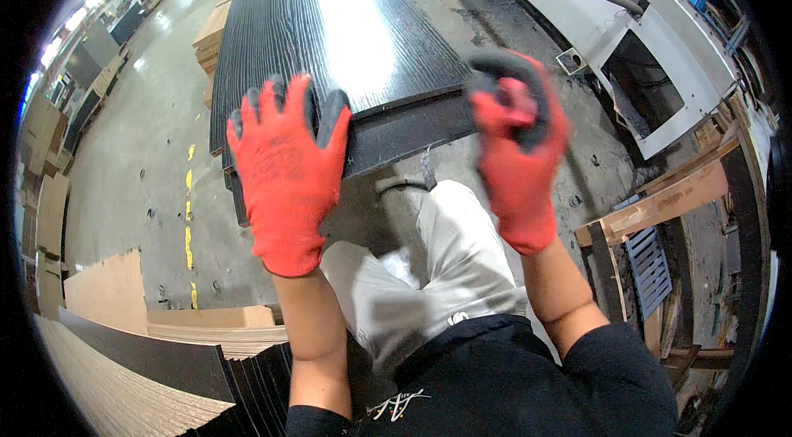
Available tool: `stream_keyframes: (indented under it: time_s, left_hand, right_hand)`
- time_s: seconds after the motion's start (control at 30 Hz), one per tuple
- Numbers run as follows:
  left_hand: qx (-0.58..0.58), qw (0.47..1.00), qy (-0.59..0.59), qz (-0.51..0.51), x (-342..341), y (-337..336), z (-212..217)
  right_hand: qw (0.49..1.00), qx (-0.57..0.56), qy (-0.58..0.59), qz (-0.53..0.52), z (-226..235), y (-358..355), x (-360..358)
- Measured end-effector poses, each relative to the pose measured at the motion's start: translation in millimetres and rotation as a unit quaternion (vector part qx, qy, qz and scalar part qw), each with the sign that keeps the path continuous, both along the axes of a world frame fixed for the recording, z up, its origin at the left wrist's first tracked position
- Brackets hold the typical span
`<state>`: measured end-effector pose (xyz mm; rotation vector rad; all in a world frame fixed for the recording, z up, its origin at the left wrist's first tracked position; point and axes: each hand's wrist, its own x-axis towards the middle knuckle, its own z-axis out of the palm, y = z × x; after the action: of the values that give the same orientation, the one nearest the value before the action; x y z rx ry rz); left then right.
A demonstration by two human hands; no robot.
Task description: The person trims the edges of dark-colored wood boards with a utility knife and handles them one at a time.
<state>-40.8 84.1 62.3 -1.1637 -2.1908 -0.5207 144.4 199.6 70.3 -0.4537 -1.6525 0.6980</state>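
Note:
A long black panel (272,16) with a wood-grain surface stretches away in front of me, a bright glare down its middle. Another dark board (404,136) juts out beneath its near edge. My left hand (289,165), in a red glove with dark grey fingertips, lies with spread fingers on the panel's near left corner. Beside the near right corner, my right hand (520,148) is raised in a matching glove. Its fingers curl around a small pinkish-red thing (516,103), too blurred to name.
Brown boards (216,33) are stacked along the panel's left side. A white machine frame (652,82) stands at the right, above a wooden rack (668,206) of scraps. More stacked panels (140,371) lie at lower left. A yellow line (189,214) marks the concrete floor.

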Motion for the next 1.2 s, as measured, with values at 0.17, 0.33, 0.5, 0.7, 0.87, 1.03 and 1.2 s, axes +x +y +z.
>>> stream_keyframes:
  time_s: [0.17,0.33,0.5,0.7,0.87,1.03,1.2]
  left_hand:
    - [-0.037,0.988,-0.037,-0.143,6,-12,11]
    - [-0.118,0.963,-0.039,-0.239,12,-17,27]
    - [-0.115,0.970,-0.034,-0.214,15,-10,25]
    - [-0.090,0.982,-0.024,-0.162,21,-14,24]
    - [-0.097,0.982,-0.047,-0.156,23,-13,25]
    - [-0.083,0.981,-0.065,-0.164,20,-13,25]
    - [-0.097,0.982,-0.051,-0.153,22,-12,27]
  right_hand:
    - [0.908,-0.392,0.106,0.098,-56,-38,33]
    - [0.817,-0.515,0.142,0.217,-65,-51,22]
    - [0.802,-0.520,0.107,0.272,-73,-46,11]
    - [0.931,-0.318,-0.087,0.157,-69,-28,45]
    - [0.929,-0.367,-0.016,0.041,-121,-26,120]
    - [0.948,-0.315,-0.009,-0.047,-156,-17,149]
    - [0.832,-0.402,-0.299,-0.238,-337,-2,304]
